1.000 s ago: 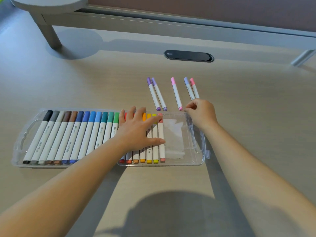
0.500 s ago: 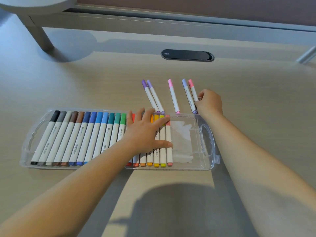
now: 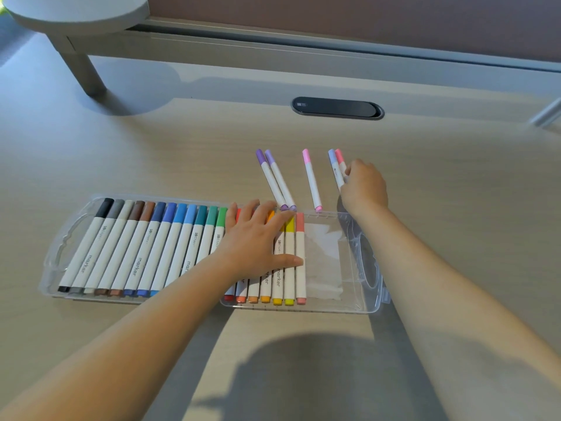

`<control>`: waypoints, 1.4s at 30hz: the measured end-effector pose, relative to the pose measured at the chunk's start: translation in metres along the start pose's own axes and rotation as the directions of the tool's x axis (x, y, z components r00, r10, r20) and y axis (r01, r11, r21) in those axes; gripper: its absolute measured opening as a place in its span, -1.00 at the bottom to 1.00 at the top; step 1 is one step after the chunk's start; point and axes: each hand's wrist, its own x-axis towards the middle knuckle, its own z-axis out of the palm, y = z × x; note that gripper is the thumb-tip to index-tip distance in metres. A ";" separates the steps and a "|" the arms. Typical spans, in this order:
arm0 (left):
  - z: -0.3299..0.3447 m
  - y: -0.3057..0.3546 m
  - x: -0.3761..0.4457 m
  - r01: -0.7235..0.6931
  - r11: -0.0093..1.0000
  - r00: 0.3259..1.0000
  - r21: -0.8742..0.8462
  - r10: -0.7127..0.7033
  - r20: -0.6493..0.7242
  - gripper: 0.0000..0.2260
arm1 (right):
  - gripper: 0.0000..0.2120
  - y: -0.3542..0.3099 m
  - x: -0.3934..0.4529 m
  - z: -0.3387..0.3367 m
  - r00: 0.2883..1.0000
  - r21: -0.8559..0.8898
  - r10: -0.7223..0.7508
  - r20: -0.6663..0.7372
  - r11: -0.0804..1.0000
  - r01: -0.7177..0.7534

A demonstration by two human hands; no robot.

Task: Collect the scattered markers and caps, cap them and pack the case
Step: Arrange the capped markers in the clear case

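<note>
A clear plastic case (image 3: pixel 368 268) lies open on the desk, holding a row of capped markers from black at the left to salmon at the right. My left hand (image 3: pixel 258 241) rests flat on the red-to-yellow markers, fingers spread. The case's right end holds no markers. Behind the case lie two purple markers (image 3: pixel 274 180), a pink marker (image 3: pixel 312 180), a lavender-blue marker (image 3: pixel 334 165) and a coral-pink marker (image 3: pixel 340 158). My right hand (image 3: pixel 365 186) is curled on the coral-pink marker's lower half, touching the lavender-blue one beside it.
A black oval cable grommet (image 3: pixel 337 107) is set into the desk behind the loose markers. A grey stand leg (image 3: pixel 80 71) rises at the far left under a round shelf. A grey rail (image 3: pixel 303 47) runs along the desk's back edge.
My right hand has moved from the case's far right corner up and right onto the two rightmost loose markers. My left hand has stayed on the markers in the case.
</note>
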 end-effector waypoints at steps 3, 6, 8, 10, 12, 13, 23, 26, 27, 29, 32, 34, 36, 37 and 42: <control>0.000 -0.003 -0.002 0.007 1.000 1.000 -0.005 -0.007 0.003 -0.26 | -0.71 0.001 0.001 -0.002 0.999 -0.042 0.017 0.031 0.999 -0.016; -0.001 -0.007 -0.005 0.016 1.000 1.000 -0.009 -0.015 0.012 -0.26 | -0.73 0.000 0.002 -0.004 0.995 0.024 0.061 0.076 0.998 -0.063; 0.000 -0.009 -0.007 0.019 1.000 1.000 -0.011 -0.019 0.015 -0.27 | -0.75 -0.002 0.002 -0.008 0.987 0.139 0.114 0.110 0.982 -0.129; 0.000 -0.010 -0.008 0.021 1.000 1.000 -0.012 -0.021 0.016 -0.27 | -0.73 -0.003 0.000 -0.012 0.975 0.214 0.164 0.153 0.957 -0.195; 0.000 -0.011 -0.008 0.021 1.000 1.000 -0.010 -0.021 0.015 -0.26 | -0.72 -0.005 -0.002 -0.013 0.957 0.258 0.193 0.214 0.934 -0.246; 0.000 -0.011 -0.008 0.020 1.000 1.000 -0.011 -0.020 0.015 -0.27 | -0.72 -0.006 -0.003 -0.013 0.950 0.269 0.202 0.239 0.926 -0.264; -0.002 -0.012 -0.009 0.027 1.000 1.000 -0.012 -0.027 0.004 -0.29 | -0.30 -0.016 -0.031 -0.039 0.990 0.563 -0.048 0.136 0.826 -0.037; -0.003 -0.017 -0.014 0.030 0.999 1.000 -0.017 -0.030 -0.004 -0.34 | -0.26 -0.022 -0.044 -0.037 0.949 0.604 -0.142 0.283 0.795 -0.061; -0.004 -0.020 -0.016 0.032 0.999 0.999 -0.020 -0.032 -0.004 -0.36 | -0.37 -0.024 -0.047 -0.035 0.938 0.608 -0.154 0.311 0.791 -0.072; -0.006 -0.024 -0.020 0.039 0.999 0.999 -0.030 -0.039 -0.007 -0.40 | -0.62 -0.028 -0.054 -0.030 0.913 0.626 -0.169 0.371 0.772 -0.112; -0.010 -0.026 -0.025 0.067 0.985 0.995 -0.157 -0.079 -0.067 -0.48 | -0.86 -0.031 -0.063 -0.022 0.869 0.695 -0.198 0.453 0.689 -0.205; -0.013 -0.027 -0.029 0.086 0.948 0.983 -0.306 -0.131 -0.128 -0.54 | -0.84 -0.031 -0.066 -0.017 0.859 0.700 -0.206 0.468 0.680 -0.218; -0.015 -0.030 -0.034 0.094 0.923 0.974 -0.374 -0.163 -0.156 -0.58 | -0.86 -0.030 -0.068 -0.015 0.863 0.690 -0.212 0.458 0.697 -0.195; -0.016 -0.032 -0.036 0.097 0.921 0.972 -0.377 -0.170 -0.163 -0.60 | -0.64 -0.029 -0.068 -0.014 0.862 0.687 -0.218 0.459 0.702 -0.188; -0.018 -0.036 -0.044 0.101 0.928 0.970 -0.359 -0.173 -0.173 -0.64 | -0.31 -0.033 -0.079 -0.009 0.820 0.652 -0.261 0.510 0.739 -0.171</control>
